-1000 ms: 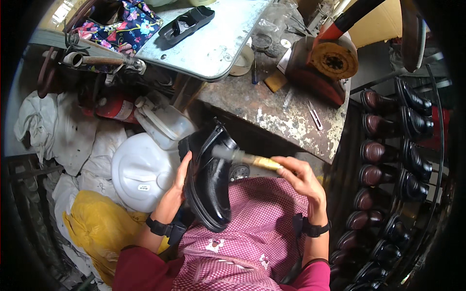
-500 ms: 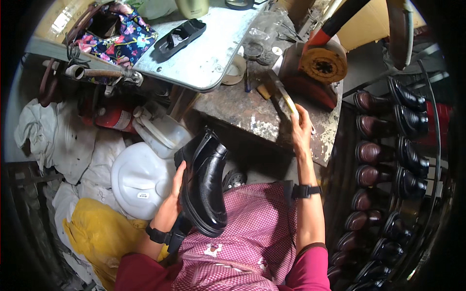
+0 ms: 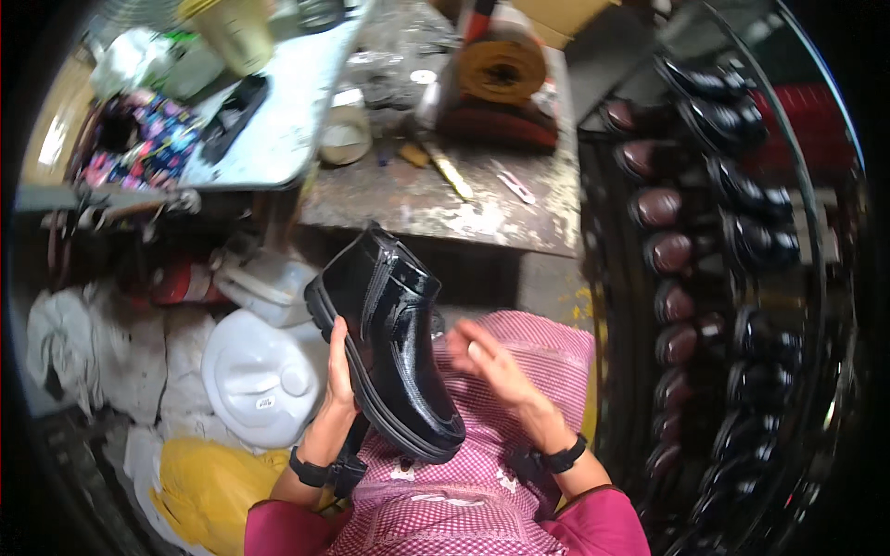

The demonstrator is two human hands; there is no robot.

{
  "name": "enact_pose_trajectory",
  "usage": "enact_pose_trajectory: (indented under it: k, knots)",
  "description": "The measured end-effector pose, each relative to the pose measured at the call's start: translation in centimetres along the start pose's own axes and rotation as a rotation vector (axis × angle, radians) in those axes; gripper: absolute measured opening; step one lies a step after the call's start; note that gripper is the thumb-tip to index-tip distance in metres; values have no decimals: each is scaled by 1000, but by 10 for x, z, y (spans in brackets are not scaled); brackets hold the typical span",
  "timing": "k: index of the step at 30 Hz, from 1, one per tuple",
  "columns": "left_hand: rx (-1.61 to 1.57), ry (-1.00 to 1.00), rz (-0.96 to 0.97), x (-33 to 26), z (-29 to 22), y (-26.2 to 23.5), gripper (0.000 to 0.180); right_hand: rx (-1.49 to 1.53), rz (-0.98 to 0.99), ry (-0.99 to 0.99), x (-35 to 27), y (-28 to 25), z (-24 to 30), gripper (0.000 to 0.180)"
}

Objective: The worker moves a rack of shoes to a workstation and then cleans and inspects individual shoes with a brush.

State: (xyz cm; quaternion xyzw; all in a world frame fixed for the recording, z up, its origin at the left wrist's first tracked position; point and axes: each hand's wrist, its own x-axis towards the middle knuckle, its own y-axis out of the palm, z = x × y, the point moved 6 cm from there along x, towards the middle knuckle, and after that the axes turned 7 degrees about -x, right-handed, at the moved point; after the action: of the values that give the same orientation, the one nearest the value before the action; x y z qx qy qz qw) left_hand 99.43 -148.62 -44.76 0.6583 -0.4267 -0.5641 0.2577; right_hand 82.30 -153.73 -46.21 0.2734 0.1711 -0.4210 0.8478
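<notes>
A glossy black ankle boot [image 3: 403, 347] is tilted above my lap, its toe toward me and its ribbed sole to the left. My left hand [image 3: 341, 366] is closed on the boot's sole edge, thumb up along its side. My right hand [image 3: 487, 361] is just right of the boot, apart from it. Its fingers are stretched out, slightly blurred, and nothing shows in them. On the worn workbench [image 3: 389, 204] ahead lie a yellow-handled tool [image 3: 450, 173] and a pink-and-white cutter [image 3: 516, 186].
A machine with a round brown wheel [image 3: 502, 72] stands on the bench beside a tape roll [image 3: 344, 139]. Racks of brown shoes [image 3: 669, 252] and black shoes [image 3: 762, 243] line the right. Leftward are a white plastic lid [image 3: 260, 375], a yellow sack [image 3: 209, 491] and a pale table [image 3: 278, 111].
My right hand has let go of the yellow-handled tool, leaving it on the bench, and come back beside the boot. The boot stays in my left hand. The view has shifted right.
</notes>
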Motion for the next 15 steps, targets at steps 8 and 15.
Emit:
enact_pose_trajectory:
  k: [8, 15]
  knots:
    - [668, 67, 17, 18, 79, 57, 60, 909, -21, -185, -122, -15, -21, 47]
    - [1900, 975, 1594, -88, 227, 157, 42, 753, -467, -586, -252, -88, -22, 58]
